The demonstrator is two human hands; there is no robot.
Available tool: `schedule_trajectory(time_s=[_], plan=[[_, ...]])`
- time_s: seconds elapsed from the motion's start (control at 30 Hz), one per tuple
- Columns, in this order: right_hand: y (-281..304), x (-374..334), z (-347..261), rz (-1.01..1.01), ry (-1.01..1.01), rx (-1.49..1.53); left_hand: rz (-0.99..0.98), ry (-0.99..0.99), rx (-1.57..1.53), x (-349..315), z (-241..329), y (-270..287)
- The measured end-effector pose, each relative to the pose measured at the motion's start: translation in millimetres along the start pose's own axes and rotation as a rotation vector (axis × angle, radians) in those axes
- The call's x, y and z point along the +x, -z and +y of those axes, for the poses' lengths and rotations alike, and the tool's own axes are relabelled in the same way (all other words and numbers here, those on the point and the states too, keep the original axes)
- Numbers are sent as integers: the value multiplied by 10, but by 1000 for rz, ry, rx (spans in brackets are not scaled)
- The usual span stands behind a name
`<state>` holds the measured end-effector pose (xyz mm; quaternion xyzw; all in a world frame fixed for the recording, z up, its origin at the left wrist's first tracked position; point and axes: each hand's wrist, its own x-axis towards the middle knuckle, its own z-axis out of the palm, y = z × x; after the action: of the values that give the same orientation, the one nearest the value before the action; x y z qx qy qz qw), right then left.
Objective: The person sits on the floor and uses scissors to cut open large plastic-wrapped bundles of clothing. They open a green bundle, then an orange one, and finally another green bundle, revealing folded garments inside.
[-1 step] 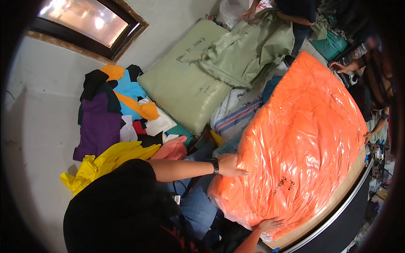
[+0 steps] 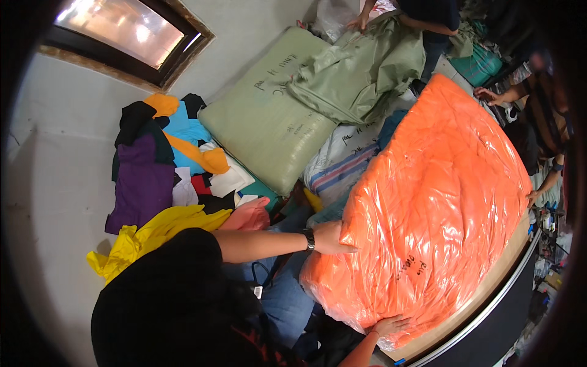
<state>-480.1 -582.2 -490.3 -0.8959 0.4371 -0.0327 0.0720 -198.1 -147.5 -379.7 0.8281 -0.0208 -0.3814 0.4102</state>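
A large orange fabric bundle (image 2: 440, 177), wrapped in shiny clear plastic with dark handwriting on it, lies across a wooden table top (image 2: 489, 284). My left hand (image 2: 330, 237), with a dark watch on the wrist, grips the bundle's left edge. Its thumb rests on top while the other fingers are hidden. At the near edge, my right hand (image 2: 390, 327) lies on the plastic with fingers stretched out.
Loose coloured clothes (image 2: 147, 177) are heaped on the left. Behind stands a stuffed green sack (image 2: 269, 110), a looser green sheet (image 2: 367, 76) and a striped white sack (image 2: 342, 165). One co-worker's hand (image 2: 361, 23) is near the sheet; another's hand (image 2: 533, 197) touches the bundle's far right corner.
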Motion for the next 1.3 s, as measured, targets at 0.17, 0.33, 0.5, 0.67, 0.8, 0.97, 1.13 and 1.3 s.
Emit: schedule_trajectory(time_s=[0.17, 0.33, 0.5, 0.67, 0.8, 0.97, 1.13, 1.3], plan=[[405, 550, 575, 142, -119, -82, -105, 171, -155, 83, -181, -7], [357, 1550, 1512, -126, -612, 162, 9, 311, -331, 112, -234, -137], [369, 2020, 1691, -664, -1208, 603, -2, 199, -458, 226, -411, -257], [859, 1837, 1563, -409, -922, 846, -27, 149, -590, 297, -491, -288], [748, 1717, 1464, -278, -823, 840, -75, 136, -566, 431, -495, -159], [450, 1714, 1376, -249, -786, 776, -128, 90, -522, 604, -541, -73], [342, 1730, 1350, -239, -744, 747, -125, 110, -541, 623, -620, -112], [235, 1713, 1383, -232, -733, 725, -132, 97, -566, 648, -703, -126]])
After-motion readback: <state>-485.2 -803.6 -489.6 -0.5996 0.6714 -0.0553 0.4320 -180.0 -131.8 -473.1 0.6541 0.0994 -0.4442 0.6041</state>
